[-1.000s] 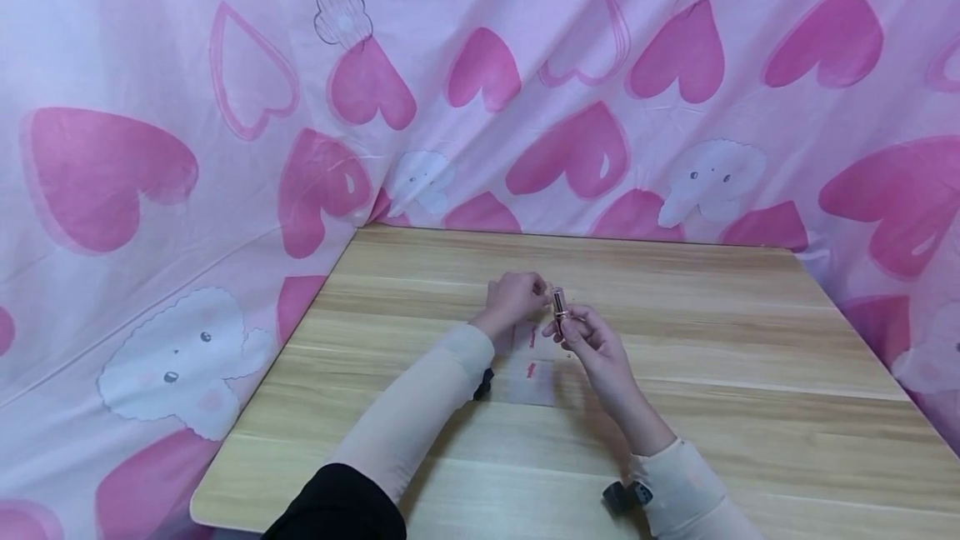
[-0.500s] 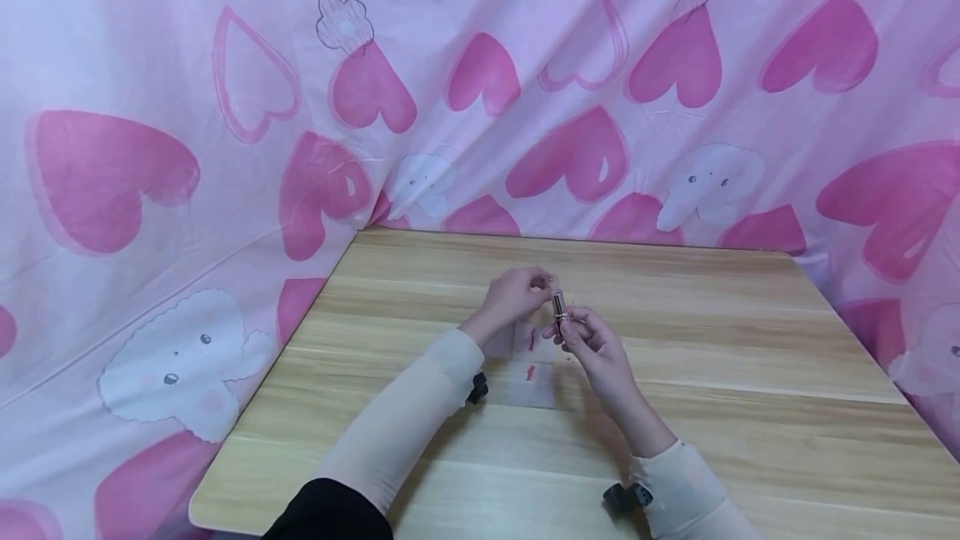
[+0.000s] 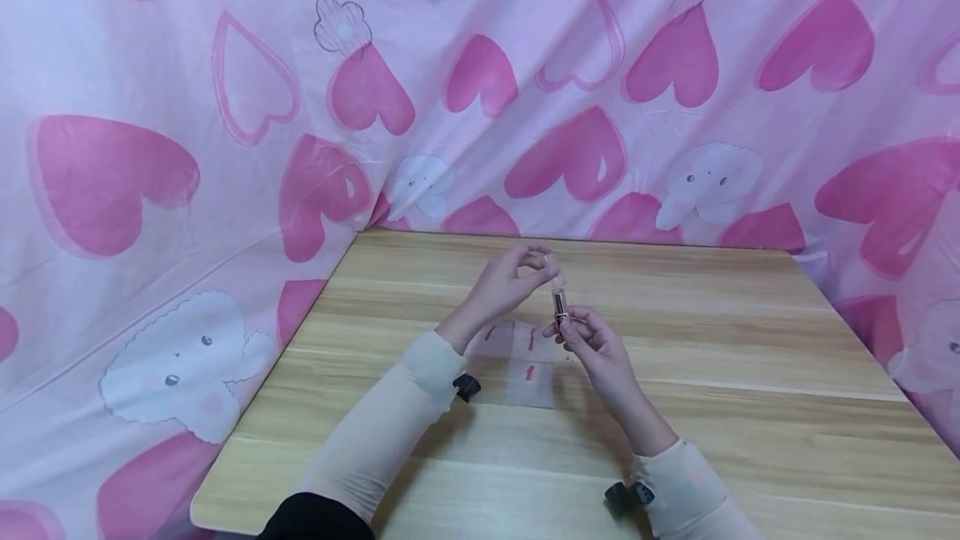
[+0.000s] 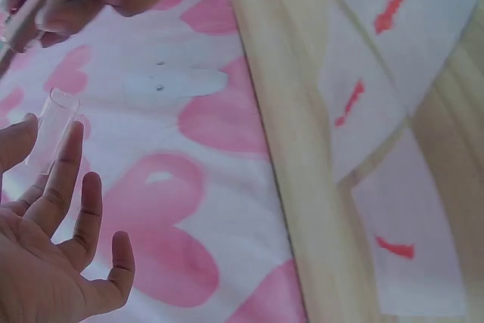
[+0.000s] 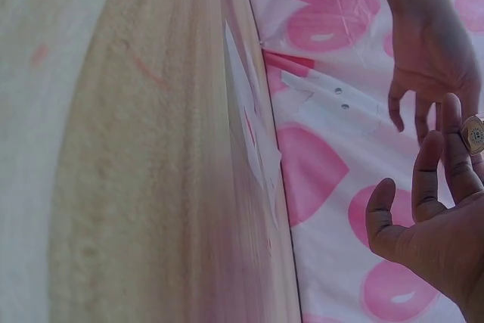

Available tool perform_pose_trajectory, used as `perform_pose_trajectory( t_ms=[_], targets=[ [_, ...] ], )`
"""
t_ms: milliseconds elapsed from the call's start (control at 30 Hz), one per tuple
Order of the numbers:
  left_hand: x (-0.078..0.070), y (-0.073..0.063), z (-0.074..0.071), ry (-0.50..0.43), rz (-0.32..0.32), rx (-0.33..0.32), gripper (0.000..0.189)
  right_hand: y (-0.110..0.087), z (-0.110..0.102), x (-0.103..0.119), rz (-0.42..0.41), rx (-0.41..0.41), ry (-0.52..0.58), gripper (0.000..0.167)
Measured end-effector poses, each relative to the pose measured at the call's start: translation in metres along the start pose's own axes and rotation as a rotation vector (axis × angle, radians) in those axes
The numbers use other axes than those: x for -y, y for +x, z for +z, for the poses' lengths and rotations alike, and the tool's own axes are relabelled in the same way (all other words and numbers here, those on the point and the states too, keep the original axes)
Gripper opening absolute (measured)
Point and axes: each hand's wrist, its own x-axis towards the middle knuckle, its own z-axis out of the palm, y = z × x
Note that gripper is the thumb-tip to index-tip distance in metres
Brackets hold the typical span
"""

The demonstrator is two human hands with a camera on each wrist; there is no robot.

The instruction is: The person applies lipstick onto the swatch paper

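Note:
My right hand (image 3: 600,352) holds a slim, shiny lipstick tube (image 3: 559,305) upright in its fingers, with dark and rose-gold parts. Only the tube's round end (image 5: 474,134) shows at the edge of the right wrist view. Just above it, my left hand (image 3: 506,282) pinches a small clear cap (image 4: 53,130) between thumb and fingertips, its other fingers spread. The cap is hollow and see-through, and there is a gap between it and the tube in the left wrist view.
Three pale paper squares with red marks lie on the wooden table below the hands: a front one (image 3: 531,394), a middle one (image 3: 521,348) and a left one (image 3: 491,344). A pink heart-print curtain (image 3: 480,148) hangs behind and at the sides. Black cameras sit at both wrists.
My left hand has moved up and away from the top of the lipstick tube, with the clear cap in its fingertips. The right hand and tube stay nearly in place.

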Motion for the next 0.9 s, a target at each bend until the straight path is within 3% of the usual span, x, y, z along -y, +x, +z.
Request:
perform_pose_trajectory(
  t_ms=[300,900],
  targets=[
    [-0.015,-0.002,-0.009,0.01,0.035,-0.009,0.037,0.0,-0.001,0.001,-0.018,0.002,-0.014,0.03],
    [-0.03,-0.012,-0.016,-0.013,0.144,-0.025,0.036,0.002,0.001,0.001,-0.018,-0.015,-0.009,0.03]
  ],
)
